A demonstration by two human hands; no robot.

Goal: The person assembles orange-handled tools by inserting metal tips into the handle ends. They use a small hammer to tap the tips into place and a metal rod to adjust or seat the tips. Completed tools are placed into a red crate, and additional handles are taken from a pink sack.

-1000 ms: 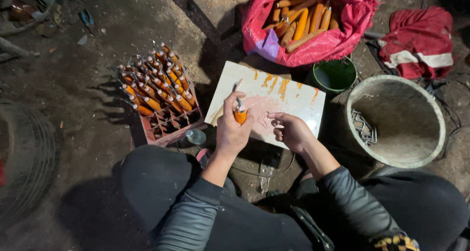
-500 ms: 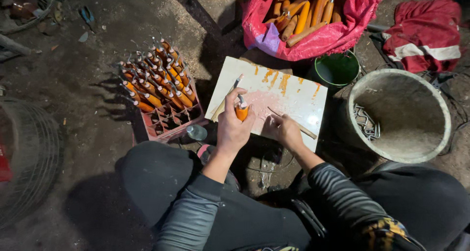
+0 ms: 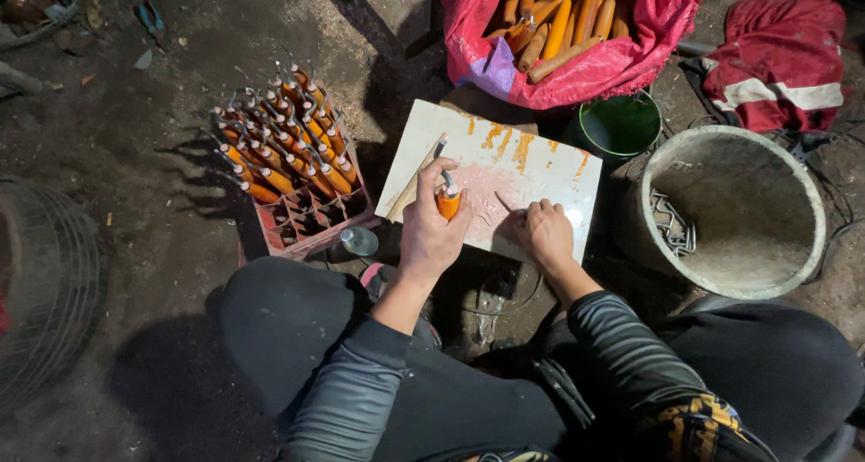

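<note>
Our left hand (image 3: 431, 232) grips a small orange-handled tool (image 3: 448, 201) over the white stained flat board (image 3: 541, 169). Our right hand (image 3: 543, 235) rests curled there; we cannot tell if it holds anything.

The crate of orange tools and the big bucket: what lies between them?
In the head view, a stained white board, with both hands on it: left hand gripping an orange tool, right hand.

Dark, packed dirt floor (image 3: 180, 110), littered with small scraps and lit unevenly, with deep shadows near the top. A tire (image 3: 40, 291) lies at the left edge. A grey concrete tub (image 3: 734, 210) sits at the right, with a red cloth (image 3: 779, 61) behind it and a green bowl (image 3: 620, 125) just beside it.
</note>
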